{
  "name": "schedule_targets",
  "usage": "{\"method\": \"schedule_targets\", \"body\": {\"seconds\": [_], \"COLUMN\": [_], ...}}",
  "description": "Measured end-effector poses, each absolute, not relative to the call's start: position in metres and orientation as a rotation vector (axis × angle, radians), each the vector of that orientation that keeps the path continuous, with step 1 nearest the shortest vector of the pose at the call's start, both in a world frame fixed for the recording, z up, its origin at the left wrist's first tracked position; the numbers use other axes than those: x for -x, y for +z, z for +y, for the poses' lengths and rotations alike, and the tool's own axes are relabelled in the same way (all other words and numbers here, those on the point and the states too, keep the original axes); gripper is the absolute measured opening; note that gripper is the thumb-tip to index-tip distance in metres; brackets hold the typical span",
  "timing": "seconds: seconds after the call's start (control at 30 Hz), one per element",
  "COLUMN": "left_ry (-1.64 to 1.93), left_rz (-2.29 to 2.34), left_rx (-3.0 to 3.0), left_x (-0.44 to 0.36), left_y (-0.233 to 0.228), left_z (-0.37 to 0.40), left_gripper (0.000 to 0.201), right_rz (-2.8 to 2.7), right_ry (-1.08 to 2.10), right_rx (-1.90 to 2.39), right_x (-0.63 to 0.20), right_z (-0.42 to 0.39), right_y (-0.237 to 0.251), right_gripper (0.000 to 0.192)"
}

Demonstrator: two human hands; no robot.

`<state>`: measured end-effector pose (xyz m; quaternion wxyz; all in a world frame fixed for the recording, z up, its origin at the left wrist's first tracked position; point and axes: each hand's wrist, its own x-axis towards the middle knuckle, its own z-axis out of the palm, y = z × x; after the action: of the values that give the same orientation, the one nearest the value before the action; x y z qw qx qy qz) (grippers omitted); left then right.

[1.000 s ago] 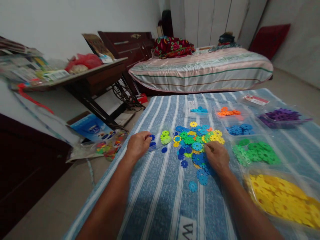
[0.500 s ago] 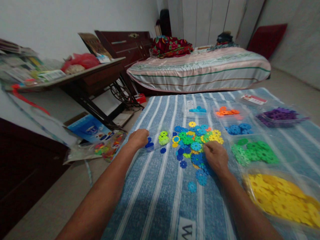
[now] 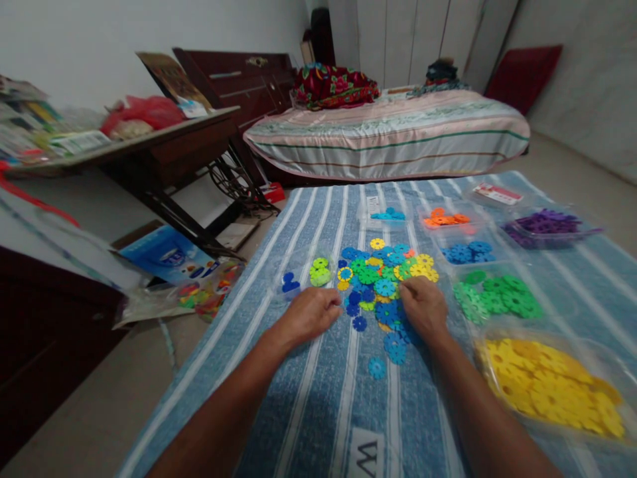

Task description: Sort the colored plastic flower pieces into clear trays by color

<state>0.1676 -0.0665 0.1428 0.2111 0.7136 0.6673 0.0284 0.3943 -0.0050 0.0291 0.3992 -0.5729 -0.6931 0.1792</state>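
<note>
A mixed pile of snowflake-shaped plastic discs (image 3: pixel 368 273) in blue, green and yellow lies on the striped cloth. At the pile's left side is my left hand (image 3: pixel 311 313), fingers pinched together; what they hold, if anything, is hidden. My right hand (image 3: pixel 424 305) rests curled against the right side of the pile, its fingertips out of sight among the discs. Just beyond my left hand, a clear container holds dark blue discs (image 3: pixel 290 283), and beside it sit lime green discs (image 3: pixel 320 271). A light blue disc (image 3: pixel 377 368) lies apart, nearer to me.
Clear boxes on the right hold yellow discs (image 3: pixel 552 385), green discs (image 3: pixel 502 294), blue discs (image 3: pixel 468 251) and purple discs (image 3: pixel 547 226). Farther back are orange discs (image 3: pixel 445 218) and light blue discs (image 3: pixel 388 214). A bed (image 3: pixel 388 136) stands behind, a cluttered table (image 3: pixel 164 136) to the left.
My left hand has moved right and toward me, from the dark blue discs' container to the pile's left side. My right hand has stayed nearly in place. The view has shifted slightly.
</note>
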Motion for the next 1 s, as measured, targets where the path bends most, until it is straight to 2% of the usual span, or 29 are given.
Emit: {"method": "schedule_targets", "body": {"seconds": [0.3,0.53,0.67,0.77,0.87,1.0], "left_ry": [0.02,0.4,0.596,0.61,0.314,-0.371], "left_rz": [1.995,1.883,1.823,2.019,2.292,2.405], "left_rx": [-1.938,-1.759,-1.699,-1.752,-1.873,-1.895], "left_x": [-0.211,-0.207,-0.186,-0.156,-0.125,-0.105], "left_y": [0.111,0.098,0.116,0.145,0.171,0.182], "left_z": [-0.081,-0.087,-0.078,-0.061,-0.04,-0.022], "left_gripper": [0.015,0.003,0.01,0.011,0.011,0.013], "right_rz": [-1.744,-1.753,-1.759,-1.752,-1.746,-1.749], "right_ry": [0.465,0.458,0.447,0.444,0.451,0.454], "right_rx": [1.443,1.443,1.44,1.438,1.431,1.441], "right_x": [-0.394,-0.394,-0.394,-0.394,-0.394,-0.394], "right_z": [-0.005,-0.005,-0.005,-0.005,-0.005,-0.004], "right_y": [0.03,0.028,0.029,0.029,0.029,0.029], "right_gripper": [0.027,0.027,0.027,0.027,0.027,0.026]}}
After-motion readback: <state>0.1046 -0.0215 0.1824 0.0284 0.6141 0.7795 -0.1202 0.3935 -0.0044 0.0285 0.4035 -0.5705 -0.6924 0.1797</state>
